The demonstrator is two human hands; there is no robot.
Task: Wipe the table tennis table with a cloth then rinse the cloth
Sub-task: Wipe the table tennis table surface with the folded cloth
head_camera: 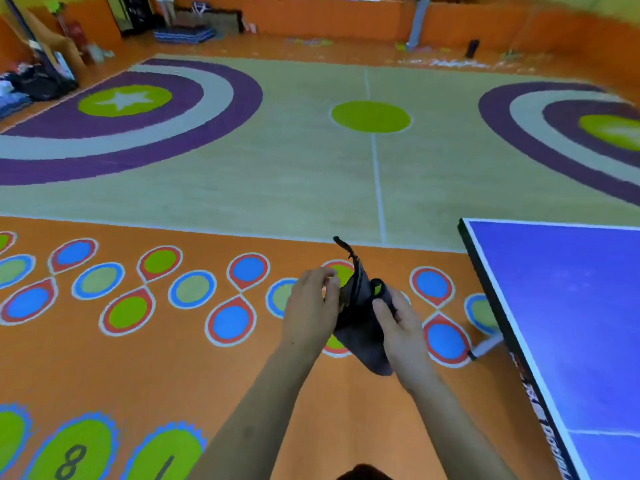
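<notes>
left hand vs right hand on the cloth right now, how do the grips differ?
The left hand pinches the cloth at its upper left edge with curled fingertips; the right hand wraps round the cloth's right side, thumb laid across the front. The left hand sits slightly higher, the right lower and nearer the table tennis table. Both hold the same dark cloth in the air over the orange floor, clear of the table.

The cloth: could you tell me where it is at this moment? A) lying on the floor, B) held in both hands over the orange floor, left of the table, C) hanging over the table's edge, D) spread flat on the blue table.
B: the dark cloth is gripped between the left hand and right hand above the floor, apart from the table.
</notes>
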